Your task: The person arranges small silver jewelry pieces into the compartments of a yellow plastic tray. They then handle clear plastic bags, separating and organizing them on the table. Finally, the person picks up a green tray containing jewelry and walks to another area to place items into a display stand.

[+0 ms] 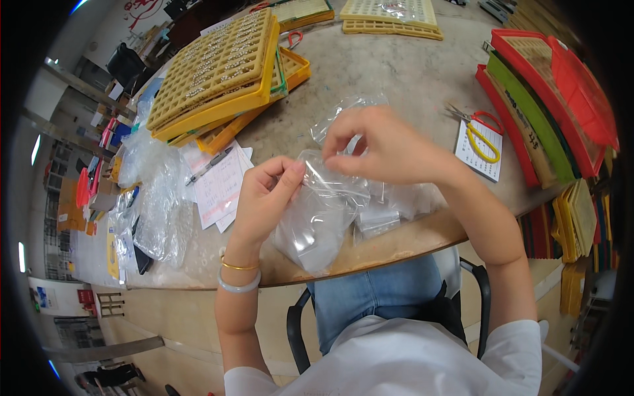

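left hand (269,191) is closed in a pinch, thumb over forefinger, on the upper left edge of a clear plastic zip bag (323,175); bag is above the near edge of a grey worn table (403,72), in front of the seated person. right hand (373,145) is at the bag's upper right, fingers curled, thumb tip close to forefinger; can't tell if it grips the film. heap of clear plastic bags (314,234) under and between the hands, overlapping, so borders between bags unclear. small clear zip bag (380,221) just right of heap, near table edge. another clear crumpled plastic bag (320,122) partly behind right hand. left wrist has a thin gold bracelet (239,266) and a pale smooth bangle (239,286). left of left hand: white and pink written sheets (218,188) with a dark slim pen (211,164) on them, then a large mass of clear plastic wrap (162,204). upper left: tilted stack of yellow grid trays (211,72), small whitish pieces on top. right side: scissors with red and yellow loops (485,146) partly on a white printed card (485,168), beside stacked red-rimmed trays (505,125).
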The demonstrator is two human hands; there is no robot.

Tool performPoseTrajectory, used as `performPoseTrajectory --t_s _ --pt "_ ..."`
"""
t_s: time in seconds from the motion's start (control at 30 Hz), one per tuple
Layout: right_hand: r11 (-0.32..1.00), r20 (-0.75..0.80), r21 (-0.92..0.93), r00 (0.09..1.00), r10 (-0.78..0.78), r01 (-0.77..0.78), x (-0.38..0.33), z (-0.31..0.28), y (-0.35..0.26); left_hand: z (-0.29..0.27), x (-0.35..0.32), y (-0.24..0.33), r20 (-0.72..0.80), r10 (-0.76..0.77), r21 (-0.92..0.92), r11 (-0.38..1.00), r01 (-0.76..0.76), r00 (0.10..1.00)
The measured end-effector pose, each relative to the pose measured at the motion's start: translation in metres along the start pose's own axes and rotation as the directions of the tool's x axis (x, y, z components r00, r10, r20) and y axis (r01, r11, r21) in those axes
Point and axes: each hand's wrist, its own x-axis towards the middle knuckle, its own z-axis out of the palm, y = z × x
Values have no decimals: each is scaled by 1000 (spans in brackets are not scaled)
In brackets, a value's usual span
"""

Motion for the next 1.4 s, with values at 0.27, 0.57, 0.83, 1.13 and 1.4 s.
performPoseTrajectory --t_s 0.27,0.57,0.83,1.13,1.4 --pt "863 -22 488 987 162 -131 5 -13 -1 5 2 -4 -178 144 10 989 -145 973" --pt "887 -170 459 985 35 48 6 10 -4 6 -1 -3 -45 100 -137 985 -106 994" --pt "964 -110 250 991 -70 96 5 13 1 7 -1 -1 -61 240 -183 952 -247 969" --pt "987 -191 51 972 -139 151 3 14 -6 -1 2 -8 38 243 -390 897 -209 969" --pt "960 -321 270 947 11 80 4 22 -7 11 -1 2 -205 194 -326 911 -254 959"
